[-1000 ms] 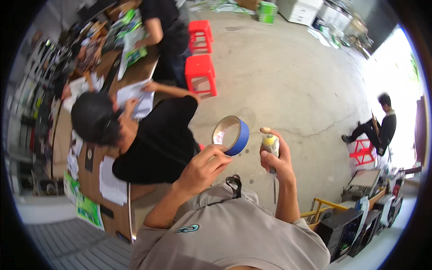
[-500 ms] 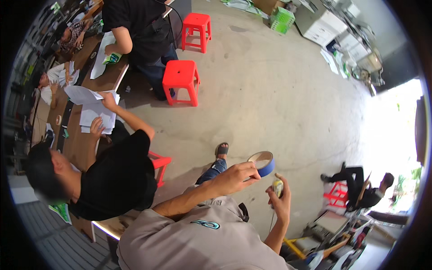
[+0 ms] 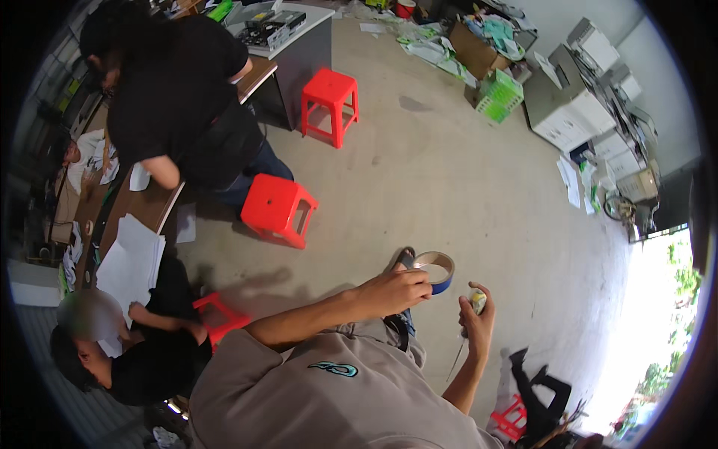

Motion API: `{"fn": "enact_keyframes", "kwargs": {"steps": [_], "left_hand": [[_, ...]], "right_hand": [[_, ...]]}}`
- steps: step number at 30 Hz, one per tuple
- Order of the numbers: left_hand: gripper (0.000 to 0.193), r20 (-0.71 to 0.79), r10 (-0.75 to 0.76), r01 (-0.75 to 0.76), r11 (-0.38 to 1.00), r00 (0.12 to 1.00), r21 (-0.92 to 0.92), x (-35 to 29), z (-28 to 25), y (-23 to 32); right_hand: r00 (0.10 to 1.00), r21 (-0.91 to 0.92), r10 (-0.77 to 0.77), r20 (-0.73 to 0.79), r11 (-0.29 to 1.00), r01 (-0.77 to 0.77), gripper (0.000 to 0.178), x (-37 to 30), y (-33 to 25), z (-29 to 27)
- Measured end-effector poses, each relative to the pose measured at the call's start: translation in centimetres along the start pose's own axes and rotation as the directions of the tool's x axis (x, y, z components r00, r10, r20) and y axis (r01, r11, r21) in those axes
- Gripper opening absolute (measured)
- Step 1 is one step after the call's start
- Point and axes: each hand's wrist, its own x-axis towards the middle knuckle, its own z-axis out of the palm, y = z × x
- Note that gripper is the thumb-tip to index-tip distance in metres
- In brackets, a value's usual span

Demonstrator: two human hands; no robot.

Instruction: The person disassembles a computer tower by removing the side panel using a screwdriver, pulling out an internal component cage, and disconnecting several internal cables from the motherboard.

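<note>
My left hand (image 3: pixel 394 292) pinches the rim of a blue tape roll (image 3: pixel 443 285), whose pale cardboard core shows from above. Fingers of my right hand (image 3: pixel 481 329) are wrapped round a screwdriver; its yellowish handle (image 3: pixel 478 301) pokes out by the thumb and a thin shaft (image 3: pixel 455 359) points down toward me. The two hands are apart in front of my body, over the floor, with the tape roll in the gap between them.
Red stools (image 3: pixel 277 206) stand on my left beside a long brown table (image 3: pixel 142 198), where people in black work over papers (image 3: pixel 133 258). Far right are a white printer cabinet (image 3: pixel 568 120) and a green crate (image 3: pixel 499 96). Another person (image 3: pixel 546 404) sits at lower right.
My view has turned and moved forward; stools and table sit lower in it. The seated person beside me has lowered the raised papers. Both my hands keep their holds.
</note>
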Motion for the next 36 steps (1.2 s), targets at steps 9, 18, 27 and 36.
{"fn": "enact_keyframes", "kwargs": {"steps": [9, 18, 27, 36], "left_hand": [[0.012, -0.118, -0.263, 0.285, 0.924, 0.957, 0.255, 23.2, -13.6, -14.2], [0.014, -0.304, -0.154, 0.252, 0.914, 0.940, 0.317, 35.6, -30.6, -35.3], [0.012, -0.541, 0.014, 0.158, 0.950, 0.841, 0.270, 46.1, -53.8, -55.4], [0.009, -0.865, -0.320, 0.617, 0.787, 0.386, -0.015, 41.7, -72.9, -71.3]], "right_hand": [[0.813, -0.162, -0.013, 0.582, 0.978, 0.132, 0.042, 38.7, -20.3, 6.0], [0.651, -0.422, 0.090, 0.754, 0.826, 0.375, 0.034, 65.8, -37.5, 25.0], [0.681, -0.294, -0.001, 0.732, 0.902, 0.317, 0.013, 90.1, -48.8, 43.3], [0.480, -0.273, -0.107, 0.871, 0.707, 0.653, 0.021, 108.7, -62.6, 76.9]]}}
